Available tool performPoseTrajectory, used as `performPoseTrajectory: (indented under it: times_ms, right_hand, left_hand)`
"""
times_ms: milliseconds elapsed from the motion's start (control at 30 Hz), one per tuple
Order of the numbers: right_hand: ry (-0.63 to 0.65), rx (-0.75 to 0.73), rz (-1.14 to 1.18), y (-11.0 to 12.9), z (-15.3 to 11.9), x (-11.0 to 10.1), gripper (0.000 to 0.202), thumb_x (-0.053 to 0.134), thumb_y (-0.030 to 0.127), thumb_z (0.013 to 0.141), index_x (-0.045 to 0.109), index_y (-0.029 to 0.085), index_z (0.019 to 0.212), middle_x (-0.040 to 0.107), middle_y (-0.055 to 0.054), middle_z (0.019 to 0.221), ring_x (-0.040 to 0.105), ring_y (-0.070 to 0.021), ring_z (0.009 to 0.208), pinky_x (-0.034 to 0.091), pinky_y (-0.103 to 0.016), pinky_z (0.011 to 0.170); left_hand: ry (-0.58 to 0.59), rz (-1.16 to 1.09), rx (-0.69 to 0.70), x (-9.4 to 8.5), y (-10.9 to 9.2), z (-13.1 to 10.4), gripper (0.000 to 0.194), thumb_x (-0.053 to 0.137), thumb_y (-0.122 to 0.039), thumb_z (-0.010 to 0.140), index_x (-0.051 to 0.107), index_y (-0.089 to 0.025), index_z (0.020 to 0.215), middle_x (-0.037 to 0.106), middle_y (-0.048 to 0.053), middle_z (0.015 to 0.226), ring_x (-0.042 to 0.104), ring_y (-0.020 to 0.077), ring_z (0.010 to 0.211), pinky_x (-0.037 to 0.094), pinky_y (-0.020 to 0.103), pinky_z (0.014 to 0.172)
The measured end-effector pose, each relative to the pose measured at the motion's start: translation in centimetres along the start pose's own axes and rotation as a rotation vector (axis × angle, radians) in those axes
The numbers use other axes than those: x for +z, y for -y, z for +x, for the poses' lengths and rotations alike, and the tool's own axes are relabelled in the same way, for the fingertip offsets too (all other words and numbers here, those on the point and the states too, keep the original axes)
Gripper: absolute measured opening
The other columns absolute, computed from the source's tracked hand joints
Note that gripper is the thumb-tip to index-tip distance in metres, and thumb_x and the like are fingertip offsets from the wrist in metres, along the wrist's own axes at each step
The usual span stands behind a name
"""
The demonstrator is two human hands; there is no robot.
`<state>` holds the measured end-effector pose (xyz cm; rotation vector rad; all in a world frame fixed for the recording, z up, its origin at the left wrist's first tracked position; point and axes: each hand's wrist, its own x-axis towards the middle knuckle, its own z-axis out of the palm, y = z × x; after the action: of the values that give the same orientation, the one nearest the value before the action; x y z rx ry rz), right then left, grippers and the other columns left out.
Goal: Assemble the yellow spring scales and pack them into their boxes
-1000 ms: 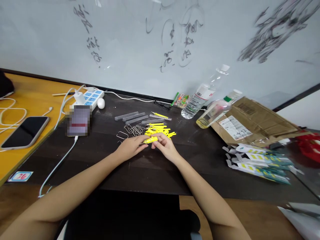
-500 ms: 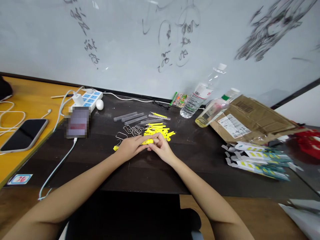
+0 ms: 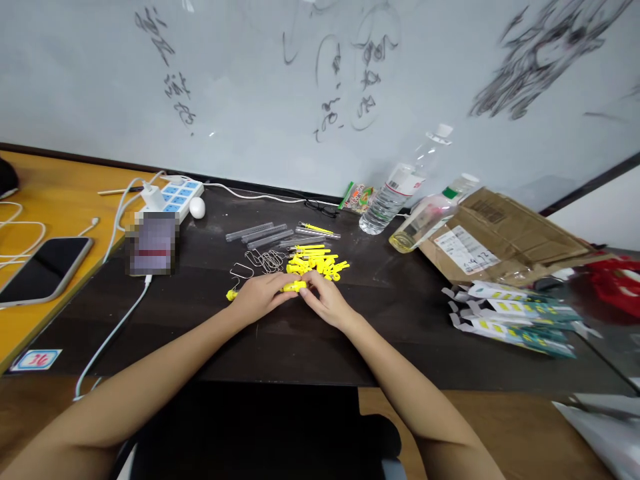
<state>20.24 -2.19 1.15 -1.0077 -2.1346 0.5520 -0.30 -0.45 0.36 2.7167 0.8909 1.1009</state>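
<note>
Between the fingertips of my left hand (image 3: 256, 296) is a small yellow plastic piece (image 3: 294, 287), lying sideways. The fingers of my right hand (image 3: 329, 304) are closed at its right end. The exact shape of the piece is partly hidden by the fingers. Just beyond my hands lies a heap of yellow plastic parts (image 3: 325, 265). Bent metal wire hooks (image 3: 269, 261) are bunched to its left. Another yellow piece (image 3: 231, 295) with a wire hook on it rests beside my left hand. Clear ribbed plastic tubes (image 3: 266, 236) lie farther back.
Two bottles, one of water (image 3: 387, 207) and one with yellowish liquid (image 3: 425, 220), stand by the whiteboard. A cardboard parcel (image 3: 505, 233) and flattened printed boxes (image 3: 520, 320) lie right. Left are a power strip (image 3: 183, 195), a blurred-out device (image 3: 154, 243) and a phone (image 3: 47, 267).
My right fingers have shifted slightly down around the right end of the yellow piece, showing more of it. The view has moved a little; the other things lie as before.
</note>
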Motion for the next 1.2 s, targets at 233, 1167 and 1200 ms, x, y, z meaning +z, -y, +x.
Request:
performPoseTrajectory:
  times_ms: [233,1167,1200]
  right_hand:
    - [-0.042,0.057,0.027,0.6,0.3,0.3,0.036,0.042,0.040,0.093,0.039,0.020,0.063,0.042,0.003,0.057,0.041,-0.0102,0.053,0.032,-0.024,0.054]
    - [-0.127,-0.028,0.176,0.2,0.2,-0.8,0.016,0.062,0.031,0.084,0.063,0.020,0.096,0.067,-0.005,0.088,0.063,-0.0154,0.074,0.056,-0.032,0.071]
    - [-0.123,-0.024,0.182,0.2,0.2,-0.8,0.016,0.061,0.032,0.085,0.063,0.020,0.095,0.067,-0.005,0.088,0.063,-0.0155,0.074,0.056,-0.032,0.071]
  left_hand:
    - [-0.017,-0.009,0.056,0.2,-0.2,0.1,0.030,0.050,-0.037,0.092,0.057,-0.019,0.115,0.071,0.005,0.100,0.068,0.0136,0.086,0.052,0.023,0.075]
    - [-0.039,-0.062,-0.051,-0.3,-0.3,0.2,0.027,0.055,-0.034,0.088,0.061,-0.017,0.108,0.072,0.006,0.101,0.069,0.0135,0.084,0.053,0.022,0.072]
    - [-0.043,-0.058,-0.048,-0.2,-0.3,0.2,0.027,0.055,-0.034,0.088,0.061,-0.017,0.108,0.072,0.005,0.101,0.069,0.0132,0.083,0.053,0.022,0.071]
